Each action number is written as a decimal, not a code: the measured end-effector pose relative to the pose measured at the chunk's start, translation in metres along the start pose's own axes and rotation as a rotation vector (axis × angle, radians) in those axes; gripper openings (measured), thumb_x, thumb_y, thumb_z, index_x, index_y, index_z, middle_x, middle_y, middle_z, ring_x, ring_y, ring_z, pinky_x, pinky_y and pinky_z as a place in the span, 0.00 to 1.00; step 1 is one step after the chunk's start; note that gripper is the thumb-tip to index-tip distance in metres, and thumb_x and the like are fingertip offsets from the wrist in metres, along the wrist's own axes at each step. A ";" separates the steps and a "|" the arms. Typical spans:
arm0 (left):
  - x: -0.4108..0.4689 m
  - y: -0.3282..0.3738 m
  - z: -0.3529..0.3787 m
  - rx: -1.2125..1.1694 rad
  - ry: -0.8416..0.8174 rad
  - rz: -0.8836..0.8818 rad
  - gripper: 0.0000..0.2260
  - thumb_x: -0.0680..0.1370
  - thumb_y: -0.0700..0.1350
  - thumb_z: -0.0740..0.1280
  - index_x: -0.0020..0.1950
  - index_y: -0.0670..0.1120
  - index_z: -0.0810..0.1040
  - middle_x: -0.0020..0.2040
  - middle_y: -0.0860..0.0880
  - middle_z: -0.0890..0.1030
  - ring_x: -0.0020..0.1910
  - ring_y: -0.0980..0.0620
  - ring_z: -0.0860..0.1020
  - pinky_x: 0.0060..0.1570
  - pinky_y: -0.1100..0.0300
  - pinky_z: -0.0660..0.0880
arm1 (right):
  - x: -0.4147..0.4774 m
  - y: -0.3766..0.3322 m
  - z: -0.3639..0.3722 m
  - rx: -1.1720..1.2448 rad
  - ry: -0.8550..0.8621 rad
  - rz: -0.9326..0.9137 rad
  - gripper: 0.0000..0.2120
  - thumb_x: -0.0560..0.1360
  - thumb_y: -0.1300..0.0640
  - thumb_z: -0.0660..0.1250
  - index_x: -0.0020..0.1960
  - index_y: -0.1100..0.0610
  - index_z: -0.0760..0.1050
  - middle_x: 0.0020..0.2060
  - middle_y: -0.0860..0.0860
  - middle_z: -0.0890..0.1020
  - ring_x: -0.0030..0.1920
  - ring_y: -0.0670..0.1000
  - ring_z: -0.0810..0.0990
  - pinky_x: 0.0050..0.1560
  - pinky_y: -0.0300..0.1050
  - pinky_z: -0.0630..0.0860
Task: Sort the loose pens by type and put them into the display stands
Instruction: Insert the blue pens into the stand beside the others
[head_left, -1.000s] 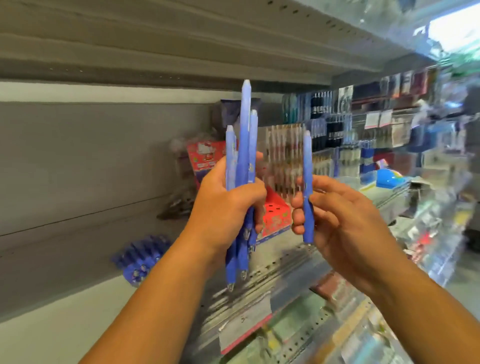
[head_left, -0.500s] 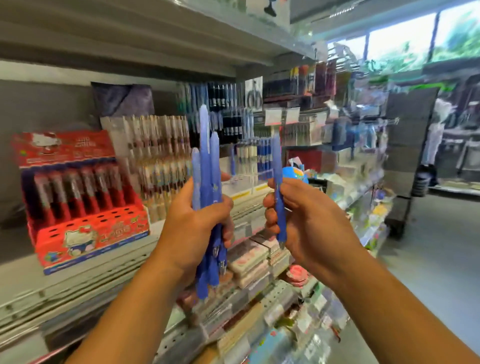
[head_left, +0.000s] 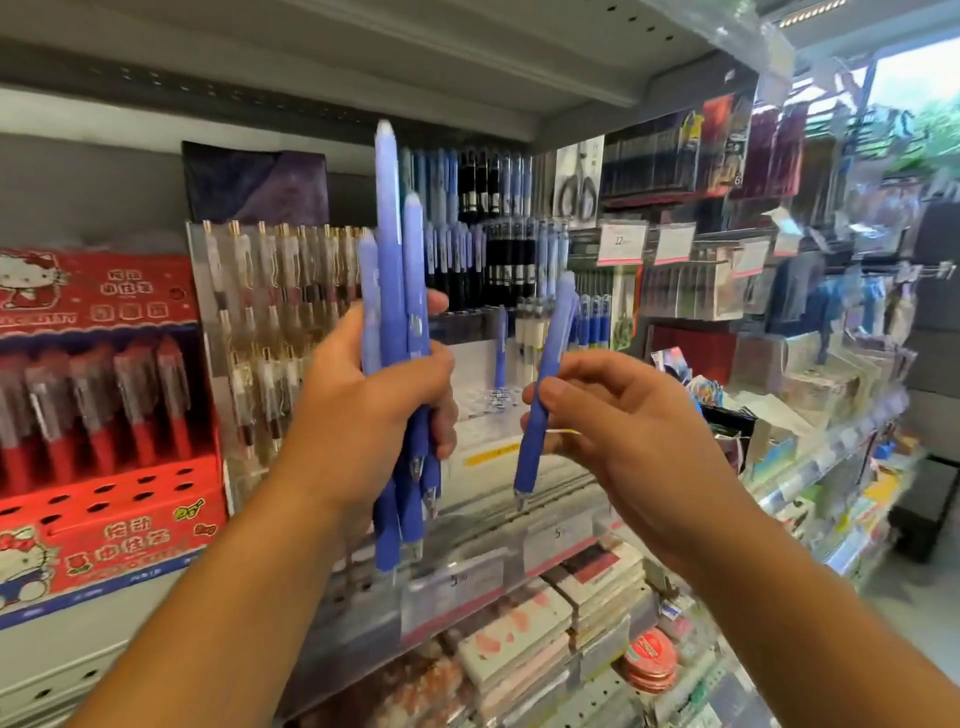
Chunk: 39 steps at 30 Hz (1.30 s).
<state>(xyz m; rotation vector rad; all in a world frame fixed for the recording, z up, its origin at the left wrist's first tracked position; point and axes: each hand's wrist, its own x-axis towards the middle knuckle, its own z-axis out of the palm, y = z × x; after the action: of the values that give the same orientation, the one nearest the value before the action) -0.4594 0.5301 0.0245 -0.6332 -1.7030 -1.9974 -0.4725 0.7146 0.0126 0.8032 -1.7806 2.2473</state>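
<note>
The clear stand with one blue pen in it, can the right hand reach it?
Probably yes. The right hand pinches a single blue pen in front of the clear stand, with nothing seen between them. The left hand and its bundle of pens are off to one side.

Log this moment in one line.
left hand: grips blue pen bundle | right hand: pinches single blue pen, tilted, tip down

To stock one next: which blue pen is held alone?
The tilted pen pinched by the right hand; the other pens are bunched upright in the left hand.
</note>
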 end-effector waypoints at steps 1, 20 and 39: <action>0.010 0.003 0.000 0.020 -0.004 0.037 0.18 0.69 0.36 0.65 0.57 0.48 0.76 0.31 0.45 0.72 0.24 0.46 0.69 0.27 0.56 0.71 | 0.012 0.002 -0.001 -0.018 -0.003 -0.026 0.11 0.70 0.61 0.71 0.51 0.60 0.77 0.39 0.58 0.83 0.39 0.53 0.83 0.40 0.45 0.81; 0.062 -0.024 -0.008 0.447 0.361 0.107 0.13 0.67 0.35 0.66 0.46 0.51 0.77 0.33 0.43 0.75 0.25 0.42 0.70 0.24 0.55 0.72 | 0.205 0.093 0.014 -0.678 -0.317 -0.417 0.37 0.73 0.61 0.74 0.71 0.41 0.57 0.36 0.49 0.78 0.32 0.46 0.80 0.40 0.50 0.83; 0.035 -0.061 0.018 0.647 0.360 0.025 0.25 0.78 0.31 0.63 0.63 0.61 0.70 0.43 0.47 0.84 0.31 0.49 0.78 0.32 0.58 0.77 | 0.197 0.116 0.005 -0.564 -0.442 -0.391 0.21 0.76 0.66 0.66 0.64 0.47 0.69 0.38 0.51 0.80 0.39 0.48 0.81 0.41 0.57 0.81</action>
<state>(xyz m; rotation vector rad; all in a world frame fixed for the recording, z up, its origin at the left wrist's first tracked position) -0.5227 0.5554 -0.0006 -0.0629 -1.9300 -1.3085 -0.6878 0.6388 0.0132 1.4235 -2.0522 1.2938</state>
